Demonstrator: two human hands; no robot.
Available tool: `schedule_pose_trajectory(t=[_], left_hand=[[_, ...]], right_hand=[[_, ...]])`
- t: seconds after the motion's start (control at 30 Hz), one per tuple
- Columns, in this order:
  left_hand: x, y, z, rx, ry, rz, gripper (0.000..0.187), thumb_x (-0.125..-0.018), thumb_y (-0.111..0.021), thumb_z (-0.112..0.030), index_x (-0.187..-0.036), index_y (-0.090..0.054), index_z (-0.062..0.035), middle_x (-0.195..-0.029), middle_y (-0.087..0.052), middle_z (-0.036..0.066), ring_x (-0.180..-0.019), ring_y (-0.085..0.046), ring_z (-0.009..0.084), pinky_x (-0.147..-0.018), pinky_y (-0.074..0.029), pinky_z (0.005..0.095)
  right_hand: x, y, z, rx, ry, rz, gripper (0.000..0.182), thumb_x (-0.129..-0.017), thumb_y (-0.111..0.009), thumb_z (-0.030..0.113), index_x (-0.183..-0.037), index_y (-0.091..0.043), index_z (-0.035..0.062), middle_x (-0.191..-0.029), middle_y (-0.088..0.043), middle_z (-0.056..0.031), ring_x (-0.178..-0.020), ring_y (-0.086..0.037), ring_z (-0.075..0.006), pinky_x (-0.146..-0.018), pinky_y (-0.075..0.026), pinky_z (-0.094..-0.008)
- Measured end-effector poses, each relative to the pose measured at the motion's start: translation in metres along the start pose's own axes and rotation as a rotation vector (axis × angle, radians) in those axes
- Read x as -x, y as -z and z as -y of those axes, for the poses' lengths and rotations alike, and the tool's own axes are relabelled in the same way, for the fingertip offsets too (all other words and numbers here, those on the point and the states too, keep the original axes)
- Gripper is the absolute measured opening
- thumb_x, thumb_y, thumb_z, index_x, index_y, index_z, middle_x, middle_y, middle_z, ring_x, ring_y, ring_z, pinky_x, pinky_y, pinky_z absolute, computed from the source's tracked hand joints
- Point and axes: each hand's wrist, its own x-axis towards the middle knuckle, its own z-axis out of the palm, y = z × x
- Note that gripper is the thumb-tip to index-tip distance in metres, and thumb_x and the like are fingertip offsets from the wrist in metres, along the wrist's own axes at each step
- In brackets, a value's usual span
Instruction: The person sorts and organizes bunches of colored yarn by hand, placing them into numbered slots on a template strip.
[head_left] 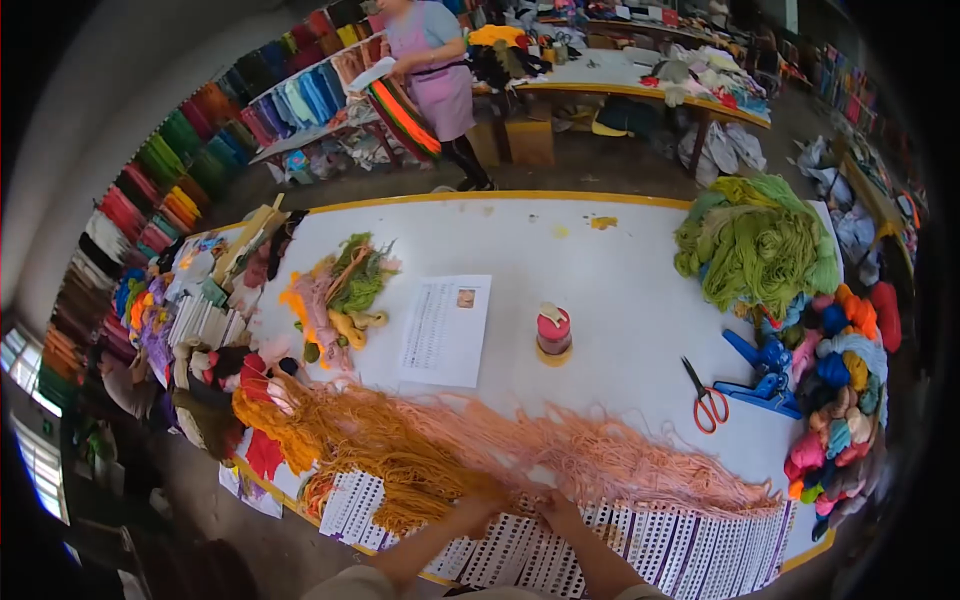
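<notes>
At the table's near edge, my left hand (pixel 480 510) is closed on the end of a golden-brown yarn bundle (pixel 400 440), which spreads away to the left. Close beside it, my right hand (pixel 557 510) is closed at the edge of a long pink yarn bundle (pixel 640 455); the strands between its fingers are too fine to make out fully. Beneath both hands lie white strips with rows of holes and purple edges (pixel 650 545), partly covered by yarn.
A printed sheet (pixel 445 330), a reddish cone (pixel 553 330), red-handled scissors (pixel 708 405) and a blue tool (pixel 765 370) lie beyond the yarn. Green yarn (pixel 755 240) and colourful skeins (pixel 840 390) pile up right. Another person (pixel 430 60) stands behind the table.
</notes>
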Motion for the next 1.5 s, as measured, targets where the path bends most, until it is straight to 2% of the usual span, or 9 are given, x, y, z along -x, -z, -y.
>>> schedule_pose_trajectory(t=[0.03, 0.17, 0.23, 0.33, 0.67, 0.93, 1.03, 1.2, 1.5], left_hand=[[0.017, 0.033, -0.007, 0.724, 0.278, 0.128, 0.026, -0.087, -0.061, -0.029, -0.084, -0.070, -0.0045, -0.067, -0.061, 0.006, -0.053, -0.053, 0.0136, -0.046, -0.042, 0.0282], [0.087, 0.165, -0.020, 1.074, 0.128, -0.307, 0.020, -0.086, -0.062, -0.023, -0.070, -0.058, -0.0119, -0.062, -0.055, 0.002, -0.044, -0.039, 0.0090, -0.038, -0.028, 0.0225], [0.113, 0.184, -0.033, 1.116, -0.004, -0.830, 0.024, -0.090, -0.057, -0.026, -0.073, -0.064, -0.0102, -0.060, -0.055, 0.003, -0.040, -0.040, 0.0106, -0.036, -0.029, 0.0235], [0.144, 0.180, -0.059, 0.713, 0.023, -1.064, 0.030, -0.094, -0.054, -0.027, -0.080, -0.070, -0.0061, -0.058, -0.057, 0.005, -0.038, -0.041, 0.0120, -0.036, -0.031, 0.0254], [0.134, 0.040, -0.036, 0.987, 0.081, -0.119, 0.038, -0.096, -0.053, -0.036, -0.114, -0.058, -0.0031, -0.082, -0.067, 0.014, -0.040, -0.033, 0.0076, -0.037, -0.025, 0.0241], [0.172, 0.019, -0.067, 0.826, -0.044, -0.183, 0.029, -0.095, -0.055, -0.034, -0.096, -0.060, -0.0052, -0.085, -0.069, 0.008, -0.046, -0.046, 0.0073, -0.041, -0.035, 0.0243], [0.175, 0.021, -0.050, 0.763, -0.116, -0.209, 0.029, -0.096, -0.053, -0.030, -0.110, -0.058, -0.0050, -0.084, -0.068, 0.009, -0.047, -0.045, 0.0079, -0.041, -0.033, 0.0230], [0.194, 0.033, -0.032, 0.901, -0.164, -0.183, 0.025, -0.094, -0.057, -0.031, -0.097, -0.059, -0.0059, -0.080, -0.068, 0.007, -0.049, -0.046, 0.0066, -0.043, -0.035, 0.0222], [0.217, 0.048, 0.005, 0.858, -0.283, -0.209, 0.026, -0.094, -0.057, -0.030, -0.090, -0.061, -0.0049, -0.079, -0.068, 0.005, -0.049, -0.046, 0.0054, -0.041, -0.034, 0.0208]], right_hand=[[0.004, 0.000, 0.005, 0.008, 0.007, 0.011, 0.038, -0.091, -0.062, 0.022, -0.120, -0.048, 0.0013, -0.067, -0.062, -0.0069, -0.050, -0.057, -0.0126, -0.046, -0.045, -0.0261], [0.004, -0.002, 0.012, 0.030, 0.013, -0.019, 0.035, -0.093, -0.057, 0.025, -0.118, -0.050, 0.0014, -0.063, -0.062, -0.0072, -0.049, -0.059, -0.0138, -0.046, -0.046, -0.0280], [0.004, -0.002, 0.010, 0.031, -0.017, -0.014, 0.038, -0.093, -0.057, 0.028, -0.119, -0.051, 0.0016, -0.064, -0.064, -0.0075, -0.051, -0.060, -0.0142, -0.049, -0.048, -0.0285], [0.001, -0.004, 0.007, 0.000, -0.048, -0.008, 0.034, -0.094, -0.059, 0.023, -0.117, -0.049, 0.0006, -0.065, -0.062, -0.0085, -0.051, -0.060, -0.0135, -0.044, -0.046, -0.0270], [0.010, -0.009, 0.016, 0.165, 0.037, -0.083, 0.034, -0.094, -0.058, 0.024, -0.117, -0.047, 0.0021, -0.069, -0.065, -0.0100, -0.054, -0.061, -0.0147, -0.049, -0.048, -0.0300], [0.012, -0.028, -0.003, 0.533, 0.132, -0.261, 0.061, -0.084, -0.064, 0.025, -0.135, -0.034, 0.0115, -0.086, -0.064, -0.0145, -0.079, -0.064, -0.0278, -0.066, -0.049, -0.0390], [0.006, -0.025, -0.028, 0.379, 0.351, -0.197, 0.072, -0.083, -0.061, 0.004, -0.144, -0.023, 0.0092, -0.078, -0.058, -0.0054, -0.066, -0.057, -0.0135, -0.059, -0.048, -0.0278], [0.057, -0.049, -0.001, 0.210, 0.196, -0.341, 0.063, -0.083, -0.063, 0.005, -0.140, -0.035, 0.0083, -0.102, -0.057, -0.0059, -0.081, -0.055, -0.0131, -0.072, -0.047, -0.0263], [0.100, -0.092, -0.001, 0.291, 0.276, -0.404, 0.048, -0.082, -0.061, 0.005, -0.127, -0.044, 0.0027, -0.102, -0.058, -0.0115, -0.078, -0.057, -0.0172, -0.069, -0.048, -0.0289]])
